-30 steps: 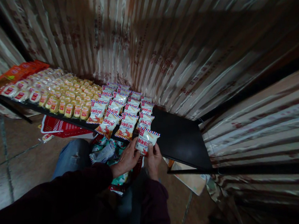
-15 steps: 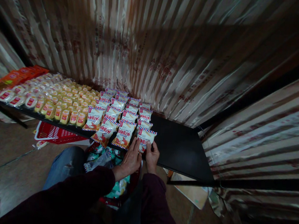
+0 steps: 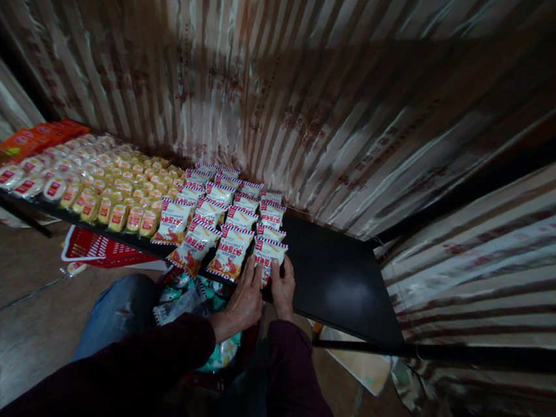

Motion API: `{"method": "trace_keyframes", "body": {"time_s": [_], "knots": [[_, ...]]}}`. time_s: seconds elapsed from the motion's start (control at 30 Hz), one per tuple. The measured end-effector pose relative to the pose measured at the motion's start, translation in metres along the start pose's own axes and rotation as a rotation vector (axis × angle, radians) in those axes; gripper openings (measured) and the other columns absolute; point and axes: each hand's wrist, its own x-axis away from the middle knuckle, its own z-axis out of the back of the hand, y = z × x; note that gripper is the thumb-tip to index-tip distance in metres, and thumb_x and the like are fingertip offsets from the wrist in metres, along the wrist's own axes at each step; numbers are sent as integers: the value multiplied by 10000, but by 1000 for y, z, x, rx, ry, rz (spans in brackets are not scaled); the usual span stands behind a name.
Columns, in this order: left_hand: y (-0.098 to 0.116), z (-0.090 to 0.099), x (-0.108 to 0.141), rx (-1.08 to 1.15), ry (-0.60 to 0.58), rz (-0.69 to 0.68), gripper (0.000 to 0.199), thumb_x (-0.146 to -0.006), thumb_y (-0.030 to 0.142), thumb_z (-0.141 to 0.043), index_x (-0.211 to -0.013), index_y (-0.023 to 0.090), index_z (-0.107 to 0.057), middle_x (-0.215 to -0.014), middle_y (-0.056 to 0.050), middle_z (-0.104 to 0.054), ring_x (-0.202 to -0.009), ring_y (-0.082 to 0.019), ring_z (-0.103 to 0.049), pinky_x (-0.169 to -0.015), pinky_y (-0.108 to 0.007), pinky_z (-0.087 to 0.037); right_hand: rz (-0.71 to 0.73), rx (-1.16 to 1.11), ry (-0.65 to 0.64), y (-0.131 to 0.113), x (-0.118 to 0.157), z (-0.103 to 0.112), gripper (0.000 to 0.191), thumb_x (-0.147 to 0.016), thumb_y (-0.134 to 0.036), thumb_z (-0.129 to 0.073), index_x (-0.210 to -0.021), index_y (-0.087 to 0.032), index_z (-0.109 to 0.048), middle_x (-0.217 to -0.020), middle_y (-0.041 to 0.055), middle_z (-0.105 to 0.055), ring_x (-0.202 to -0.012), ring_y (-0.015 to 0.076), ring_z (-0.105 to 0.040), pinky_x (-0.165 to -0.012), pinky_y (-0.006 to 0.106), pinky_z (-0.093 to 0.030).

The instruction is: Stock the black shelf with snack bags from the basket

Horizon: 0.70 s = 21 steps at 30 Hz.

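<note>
A white and orange snack bag [image 3: 268, 252] with a striped top edge lies at the front of the right-hand row on the black shelf [image 3: 341, 267]. My left hand [image 3: 244, 302] presses on its lower left side, fingers long and close together. On the opposite side, my right hand [image 3: 284, 289] grips the lower right edge with thumb and fingers. Between the two hands the bag's lower part is partly covered. Matching snack bags [image 3: 230, 253] stand in rows just to the left, tilted back against each other.
Small wrapped yellow cakes [image 3: 118, 215] and orange packets [image 3: 23, 144] fill the shelf's left part. Below are a red basket [image 3: 107, 249] and, between my knees, a container of green and white packets [image 3: 217, 357]. Striped plastic sheeting [image 3: 309, 93] hangs behind.
Both hands stay at the same snack bag, which sits slightly lower in the hands and closer to the row. The view has shifted slightly.
</note>
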Motion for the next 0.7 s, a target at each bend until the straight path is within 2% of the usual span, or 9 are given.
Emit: {"method": "trace_keyframes", "body": {"time_s": [0.13,0.2,0.4,0.53,0.7], "knots": [[-4,-3,0,-24,-16,-10,856,-677,35,-443,-1487,51,-165,-1592,-144,35,-1463,-284,44,-1205,-501,-129,-148,-38,-24,-4,-3,-1,731,-760,-572,-597,-1384,-215,-462,-1286,92,-610,-1142,250,-584,-980,391,-450],[-5,-3,0,-28,-10,-21,860,-677,31,-440,-1489,60,-160,-1594,-140,22,-1463,-284,45,-1203,-505,-136,-168,-51,-57,-7,-4,-2,762,-762,-578,-592,-1401,-193,-435,-1286,107,-609,-1120,253,-600,-959,393,-466],[-5,-1,-2,-77,-28,-33,853,-685,31,-443,-1485,39,-148,-1588,-165,27,-1456,-295,71,-1196,-518,-156,-79,-93,-52,-11,-6,-5,763,-737,-555,-631,-1359,-141,-477,-1309,137,-587,-1146,256,-579,-985,401,-454],[-3,-1,-6,-133,-24,-34,812,-707,21,-418,-1476,19,-156,-1585,-180,32,-1456,-295,68,-1192,-517,-169,-71,-60,-46,-9,-11,-4,762,-750,-570,-600,-1355,-125,-469,-1319,153,-574,-1168,258,-568,-1004,413,-442],[-5,-3,-4,-164,-18,-74,826,-701,21,-423,-1480,32,-147,-1586,-175,46,-1453,-294,84,-1192,-519,-160,-27,31,-26,-6,-11,-1,795,-779,-594,-540,-1419,-148,-383,-1367,154,-532,-1244,253,-516,-1045,418,-398]]}}
